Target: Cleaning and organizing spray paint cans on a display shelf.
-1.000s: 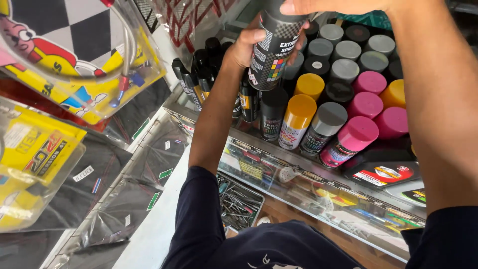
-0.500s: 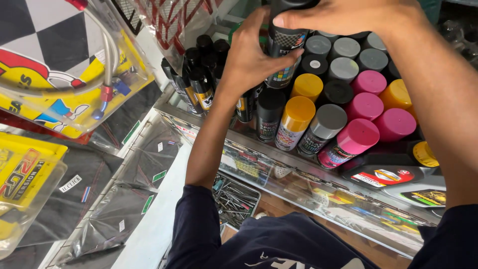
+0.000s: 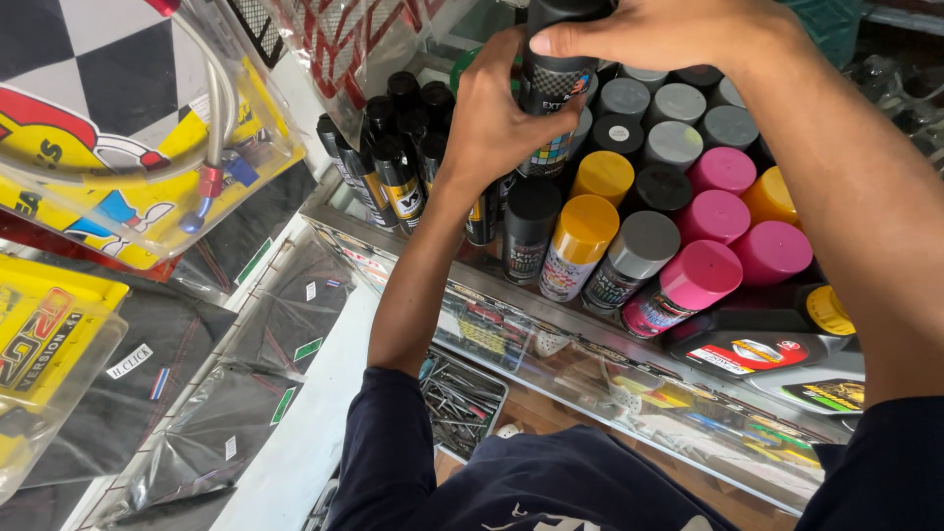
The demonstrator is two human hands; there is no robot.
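Your left hand [image 3: 497,118] wraps the body of a black spray can [image 3: 551,93], fingers clenched round its patterned label. Your right hand [image 3: 669,34] sits on top, thumb and fingers pinching the black cap. Both grips are closed on the same can.

The can is held upright at the far end of the display, above the rows of standing cans and clear of them. Its base is hidden behind the left hand, so you cannot tell whether it touches anything below.

Around it: grey-capped cans [image 3: 678,103] to the right, yellow-capped cans [image 3: 582,236] and pink-capped cans [image 3: 723,211] nearer, small black bottles [image 3: 398,162] to the left. All stand on a glass shelf [image 3: 472,280]. Bagged parts [image 3: 128,177] hang at left.

Progress, as a judgement: the can is lifted and in hand; that part looks done. The cap is still on. The can is not set down anywhere; no open slot for it shows among the rows.
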